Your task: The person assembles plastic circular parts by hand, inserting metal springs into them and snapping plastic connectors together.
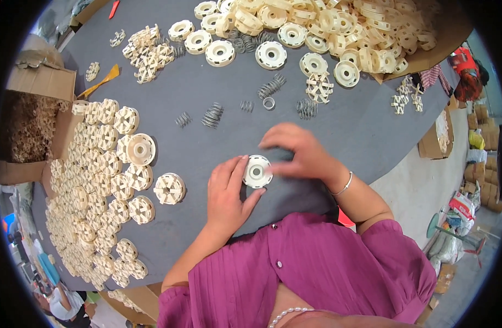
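Observation:
My left hand (227, 188) holds a round cream plastic disc (257, 171) with a centre hole and slotted rim, thumb and fingers at its left side. My right hand (297, 150) is just right of the disc, blurred by motion. Its thumb is spread from its curved fingers, and nothing shows between them; the blurred thumb reaches over the disc's right edge. Beyond my hands lie loose metal coil springs (212, 115) and a small metal ring (269, 103). A single cream wheel-shaped piece with spoke-like clips (170, 188) lies left of my left hand.
Stacked clip-fitted wheels (97, 180) cover the table's left side. A heap of cream discs (371, 27) spills from a carton at the far right. Loose clip pieces (147, 52) lie at the far left, near a yellow strip (101, 80). An open carton (32, 126) stands left.

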Available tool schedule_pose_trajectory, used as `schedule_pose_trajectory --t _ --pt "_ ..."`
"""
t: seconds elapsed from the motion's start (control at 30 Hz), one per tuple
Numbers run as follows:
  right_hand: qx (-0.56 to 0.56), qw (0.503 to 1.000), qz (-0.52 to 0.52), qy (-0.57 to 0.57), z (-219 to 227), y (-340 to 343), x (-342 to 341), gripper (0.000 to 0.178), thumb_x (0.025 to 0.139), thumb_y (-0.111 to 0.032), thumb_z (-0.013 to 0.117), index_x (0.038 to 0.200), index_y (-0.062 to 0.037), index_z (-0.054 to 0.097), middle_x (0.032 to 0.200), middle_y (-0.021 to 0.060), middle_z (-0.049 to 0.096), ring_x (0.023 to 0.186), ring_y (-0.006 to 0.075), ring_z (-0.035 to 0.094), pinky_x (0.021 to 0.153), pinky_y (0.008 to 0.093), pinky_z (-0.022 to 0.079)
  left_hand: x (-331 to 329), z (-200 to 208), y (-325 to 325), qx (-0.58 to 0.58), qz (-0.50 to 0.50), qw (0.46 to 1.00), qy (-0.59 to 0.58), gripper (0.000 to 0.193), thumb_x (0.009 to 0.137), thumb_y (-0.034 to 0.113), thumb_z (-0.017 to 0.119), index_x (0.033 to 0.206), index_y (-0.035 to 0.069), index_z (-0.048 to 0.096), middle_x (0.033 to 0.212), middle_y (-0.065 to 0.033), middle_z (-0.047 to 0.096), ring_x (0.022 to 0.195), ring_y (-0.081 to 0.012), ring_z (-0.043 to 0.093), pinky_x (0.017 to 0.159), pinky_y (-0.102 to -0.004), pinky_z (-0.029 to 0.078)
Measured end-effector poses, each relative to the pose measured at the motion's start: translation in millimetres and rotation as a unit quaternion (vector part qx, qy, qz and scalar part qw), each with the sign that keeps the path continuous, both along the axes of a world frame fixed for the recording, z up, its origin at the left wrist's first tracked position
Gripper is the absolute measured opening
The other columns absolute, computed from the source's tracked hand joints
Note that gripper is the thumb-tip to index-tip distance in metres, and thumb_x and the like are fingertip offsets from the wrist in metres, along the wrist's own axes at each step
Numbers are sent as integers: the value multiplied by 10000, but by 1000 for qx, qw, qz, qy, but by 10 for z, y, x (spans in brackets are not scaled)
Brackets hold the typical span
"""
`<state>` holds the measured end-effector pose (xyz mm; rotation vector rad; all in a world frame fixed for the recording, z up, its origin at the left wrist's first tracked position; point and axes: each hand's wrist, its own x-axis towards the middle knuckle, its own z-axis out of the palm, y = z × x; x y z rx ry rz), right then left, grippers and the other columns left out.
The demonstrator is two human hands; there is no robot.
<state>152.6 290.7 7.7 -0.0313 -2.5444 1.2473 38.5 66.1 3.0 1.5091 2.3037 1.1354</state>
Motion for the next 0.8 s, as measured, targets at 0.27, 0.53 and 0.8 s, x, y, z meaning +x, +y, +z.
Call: schedule_pose_trajectory --t 0.27,0.53,0.8 --pt "119 966 -226 47 -53 207 -368 185 883 -143 796 1017 -47 712 1028 97 691 916 287 698 765 394 576 -49 -102 39 15 -12 999 -27 740 708 230 909 1367 36 632 1274 -151 649 1147 -368 600 987 -444 490" --pt "109 993 39 -1 79 -303 71 211 827 -165 842 990 -118 716 1100 38 714 995 244 694 868 390 549 -44 -37 80 19 -18 999 -31 743 724 257 893 1390 56 631 1354 -144 633 1183 -360 605 1003 -464 476" --pt "274 923 -247 111 84 1022 -919 491 813 -244 831 1251 -82 680 1225 142 666 1083 359 654 966 445 545 -11 -84 17 17 -91 996 18 697 722 231 875 1373 109 661 1388 -70 645 1190 -325 610 1000 -456 463"
